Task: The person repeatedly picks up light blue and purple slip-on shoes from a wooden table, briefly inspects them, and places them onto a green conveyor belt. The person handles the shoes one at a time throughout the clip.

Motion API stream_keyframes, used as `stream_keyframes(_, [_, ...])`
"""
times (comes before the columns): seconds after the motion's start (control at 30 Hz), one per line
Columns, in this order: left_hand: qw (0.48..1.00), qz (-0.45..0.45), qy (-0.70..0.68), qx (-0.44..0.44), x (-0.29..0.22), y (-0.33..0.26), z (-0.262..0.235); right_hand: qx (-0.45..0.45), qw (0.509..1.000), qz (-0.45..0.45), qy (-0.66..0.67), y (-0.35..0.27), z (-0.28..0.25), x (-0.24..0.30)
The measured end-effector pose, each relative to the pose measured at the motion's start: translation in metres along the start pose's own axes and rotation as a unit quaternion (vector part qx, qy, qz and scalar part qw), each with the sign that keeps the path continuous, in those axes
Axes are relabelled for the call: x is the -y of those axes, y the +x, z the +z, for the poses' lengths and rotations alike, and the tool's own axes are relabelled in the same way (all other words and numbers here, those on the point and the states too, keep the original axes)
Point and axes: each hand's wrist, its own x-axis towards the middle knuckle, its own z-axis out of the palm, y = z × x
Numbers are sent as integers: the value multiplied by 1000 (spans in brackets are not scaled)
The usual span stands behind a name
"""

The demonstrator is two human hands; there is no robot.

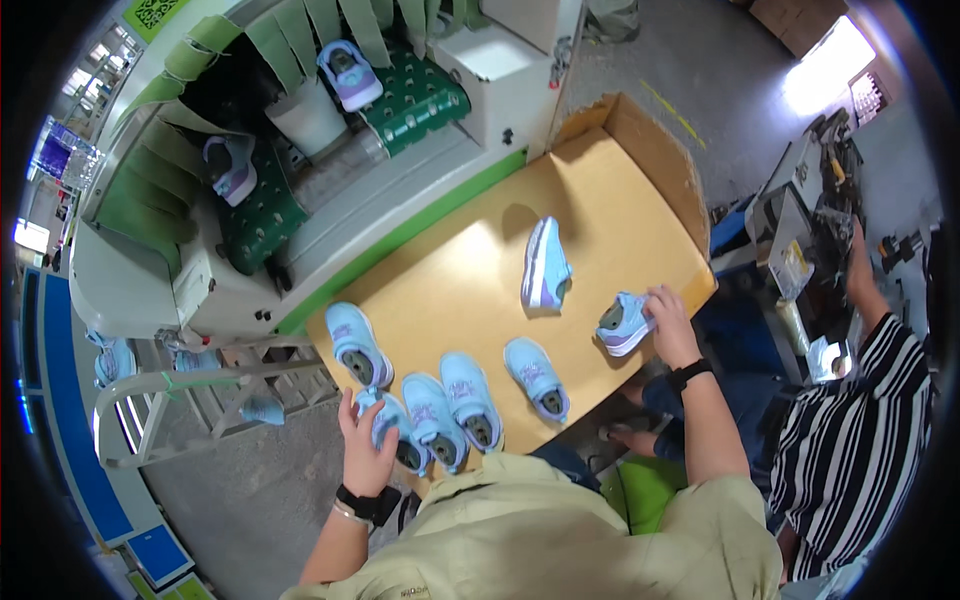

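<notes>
Several light-blue sneakers lie on a tan tabletop (450, 290). At the right edge, my right hand (673, 325) closes its fingers on the end of one sneaker (625, 325). My left hand (366, 445) is beside another sneaker (392, 425) at the table's near left corner, thumb and fingers spread; whether it touches the shoe I cannot tell. Close by are a sneaker (355, 340) farther left, a pair of sneakers (432, 420) (468, 400) side by side, and a single sneaker (536, 378). One sneaker (545, 265) rests on its side, white sole showing, mid-table.
Beyond the table, a machine with green strip curtains (290, 45) has sneakers (350, 75) on green perforated conveyors (415, 100). Cardboard (655, 150) borders the table's far right end. A metal rack (170, 400) with sneakers stands left. A person in a striped shirt (845, 450) works at right.
</notes>
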Motion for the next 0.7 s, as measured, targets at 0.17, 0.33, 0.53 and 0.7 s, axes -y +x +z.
stream_keyframes(0.17, [999, 11, -19, 26, -25, 5, 3, -26, 987, 140, 80, -25, 25, 8])
stream_keyframes(0.33, [999, 25, -12, 20, -30, -3, 5, -160, 964, 191, 92, -45, 43, 44])
stream_keyframes(0.53, [1000, 20, -19, 10, -17, -17, 13, -240, 910, 266, 207, -98, 87, 10])
stream_keyframes(0.7, [999, 26, -5, 21, -13, -17, 22, -268, 866, 327, 266, -89, 118, 32])
